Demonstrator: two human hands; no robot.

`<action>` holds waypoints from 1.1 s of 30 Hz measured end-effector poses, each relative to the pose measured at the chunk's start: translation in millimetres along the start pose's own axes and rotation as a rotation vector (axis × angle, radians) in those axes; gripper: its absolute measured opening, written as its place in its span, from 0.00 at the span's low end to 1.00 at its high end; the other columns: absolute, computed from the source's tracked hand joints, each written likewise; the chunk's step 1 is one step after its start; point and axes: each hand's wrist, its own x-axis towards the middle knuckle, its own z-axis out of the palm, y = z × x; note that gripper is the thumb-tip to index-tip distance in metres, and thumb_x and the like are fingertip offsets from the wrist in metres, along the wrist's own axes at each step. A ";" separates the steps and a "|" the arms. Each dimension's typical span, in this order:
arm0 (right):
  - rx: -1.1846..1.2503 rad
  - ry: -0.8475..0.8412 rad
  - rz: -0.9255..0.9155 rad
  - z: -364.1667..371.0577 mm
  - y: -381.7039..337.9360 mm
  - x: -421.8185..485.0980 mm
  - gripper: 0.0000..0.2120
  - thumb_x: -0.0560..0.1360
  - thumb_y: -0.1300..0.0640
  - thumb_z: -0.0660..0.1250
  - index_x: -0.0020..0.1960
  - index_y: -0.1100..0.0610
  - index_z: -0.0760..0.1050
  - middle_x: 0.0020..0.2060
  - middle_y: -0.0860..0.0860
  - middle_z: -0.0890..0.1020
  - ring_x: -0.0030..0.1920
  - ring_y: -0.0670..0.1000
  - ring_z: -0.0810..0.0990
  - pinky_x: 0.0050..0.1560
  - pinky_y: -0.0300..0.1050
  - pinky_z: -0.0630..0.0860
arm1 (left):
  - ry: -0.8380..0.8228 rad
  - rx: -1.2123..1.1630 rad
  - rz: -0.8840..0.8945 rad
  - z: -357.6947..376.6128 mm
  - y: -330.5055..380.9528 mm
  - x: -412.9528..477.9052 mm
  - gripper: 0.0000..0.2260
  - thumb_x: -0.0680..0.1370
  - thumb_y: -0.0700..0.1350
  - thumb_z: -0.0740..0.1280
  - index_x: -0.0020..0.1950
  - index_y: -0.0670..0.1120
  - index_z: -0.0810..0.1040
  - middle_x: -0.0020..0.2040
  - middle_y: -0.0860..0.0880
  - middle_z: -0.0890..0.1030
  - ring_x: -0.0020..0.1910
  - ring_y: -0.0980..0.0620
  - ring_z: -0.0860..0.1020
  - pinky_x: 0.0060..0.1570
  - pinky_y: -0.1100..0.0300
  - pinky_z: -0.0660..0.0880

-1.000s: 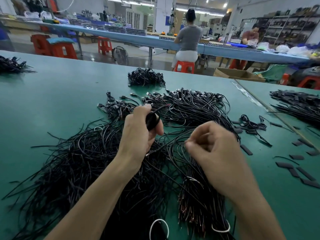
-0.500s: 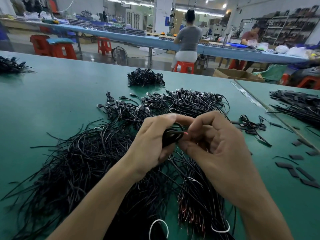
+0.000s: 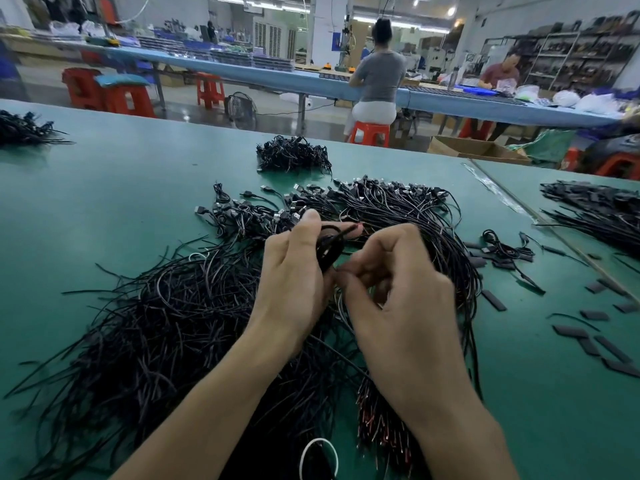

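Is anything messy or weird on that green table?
Nothing looks broken or spilled. The black cables lie in one loose, tangled heap, unlike the tighter small pile farther back. Little flat black pieces are scattered on the right of the table.

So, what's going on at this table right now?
A person seems to be coiling cables by hand. The left hand grips a coiled black cable above the loose cable pile on the green table, and the right hand appears to pinch its lower end. Short black strips lie to the right.
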 end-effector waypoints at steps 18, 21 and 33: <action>-0.462 -0.169 -0.234 1.5 -1.2 -3.5 0.15 0.68 0.70 0.72 0.44 0.53 0.73 0.37 0.44 0.77 0.43 0.49 0.73 0.47 0.46 0.72 | -0.312 0.134 -0.396 -15.7 -13.6 8.2 0.22 0.85 0.54 0.57 0.35 0.42 0.69 0.25 0.51 0.61 0.22 0.55 0.56 0.23 0.66 0.55; -0.483 -0.202 -0.290 -3.8 -1.5 -1.0 0.13 0.67 0.68 0.70 0.44 0.52 0.74 0.39 0.44 0.78 0.46 0.49 0.73 0.50 0.46 0.68 | -0.427 0.101 -0.566 -19.0 -8.5 6.4 0.13 0.82 0.46 0.58 0.39 0.43 0.72 0.24 0.52 0.63 0.19 0.57 0.57 0.21 0.70 0.55; -0.450 -0.198 -0.267 -9.6 -0.9 1.3 0.09 0.69 0.66 0.65 0.41 0.53 0.75 0.39 0.44 0.78 0.47 0.49 0.74 0.50 0.46 0.69 | -0.471 -0.014 -0.707 -12.0 -5.9 4.8 0.23 0.80 0.40 0.54 0.26 0.50 0.71 0.22 0.52 0.63 0.16 0.60 0.58 0.19 0.74 0.53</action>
